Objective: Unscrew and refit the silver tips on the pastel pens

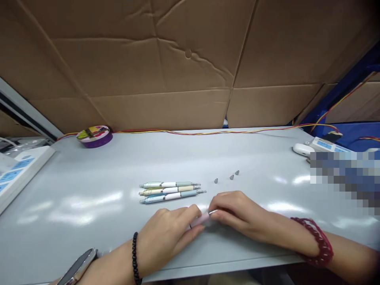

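Observation:
My left hand is closed around the barrel of a pink and white pen. At the front end of this pen, my right hand pinches its silver metal tip; whether the tip is screwed on or loose is hidden by the fingers. Just beyond my hands lie three pens side by side: a green and white pen, a yellow and white pen and a blue and white pen, their thin front ends bare and pointing right. Three small metal cone tips rest farther right.
A purple tape roll sits at the back left. One power strip lies along the left edge, another at the right behind a white case. Red and yellow wires run below the cardboard wall. A blurred patch covers the right side.

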{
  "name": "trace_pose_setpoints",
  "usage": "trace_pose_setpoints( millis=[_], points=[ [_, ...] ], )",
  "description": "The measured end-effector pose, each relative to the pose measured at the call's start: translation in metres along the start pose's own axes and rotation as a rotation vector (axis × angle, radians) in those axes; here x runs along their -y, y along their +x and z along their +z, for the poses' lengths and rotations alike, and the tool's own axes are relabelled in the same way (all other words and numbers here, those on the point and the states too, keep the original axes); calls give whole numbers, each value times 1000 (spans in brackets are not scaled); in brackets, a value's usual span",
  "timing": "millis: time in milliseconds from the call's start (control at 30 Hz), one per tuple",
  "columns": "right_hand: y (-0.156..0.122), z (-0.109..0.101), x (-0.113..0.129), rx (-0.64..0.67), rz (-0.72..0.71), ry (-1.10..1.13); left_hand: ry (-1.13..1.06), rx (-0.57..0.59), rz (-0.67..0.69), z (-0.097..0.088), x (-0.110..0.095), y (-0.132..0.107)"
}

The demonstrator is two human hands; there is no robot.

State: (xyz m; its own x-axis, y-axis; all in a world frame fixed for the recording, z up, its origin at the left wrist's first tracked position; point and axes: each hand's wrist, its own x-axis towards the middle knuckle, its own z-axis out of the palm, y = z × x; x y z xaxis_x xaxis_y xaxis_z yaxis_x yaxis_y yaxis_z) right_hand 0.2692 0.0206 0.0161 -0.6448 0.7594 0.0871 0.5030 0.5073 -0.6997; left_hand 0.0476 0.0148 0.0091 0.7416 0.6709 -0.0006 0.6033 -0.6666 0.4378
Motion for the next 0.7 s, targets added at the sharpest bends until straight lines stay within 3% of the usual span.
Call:
trace_pose_setpoints(
  millis=[200, 500, 600, 700],
  points=[
    [1, 1, -3, -194, -95, 46, -74, -8, -71, -4, 0, 0],
    [-2, 1, 0, -240, -98, 133, -98, -125, 125, -4, 2, 0],
    [-3, -12, -2, -230, -115, 75, -18, -176, 178, -9, 4, -1],
    [-7, -41, -9, -232, -49, -100, 157, -239, 237, -13, 10, -1]
  ],
)
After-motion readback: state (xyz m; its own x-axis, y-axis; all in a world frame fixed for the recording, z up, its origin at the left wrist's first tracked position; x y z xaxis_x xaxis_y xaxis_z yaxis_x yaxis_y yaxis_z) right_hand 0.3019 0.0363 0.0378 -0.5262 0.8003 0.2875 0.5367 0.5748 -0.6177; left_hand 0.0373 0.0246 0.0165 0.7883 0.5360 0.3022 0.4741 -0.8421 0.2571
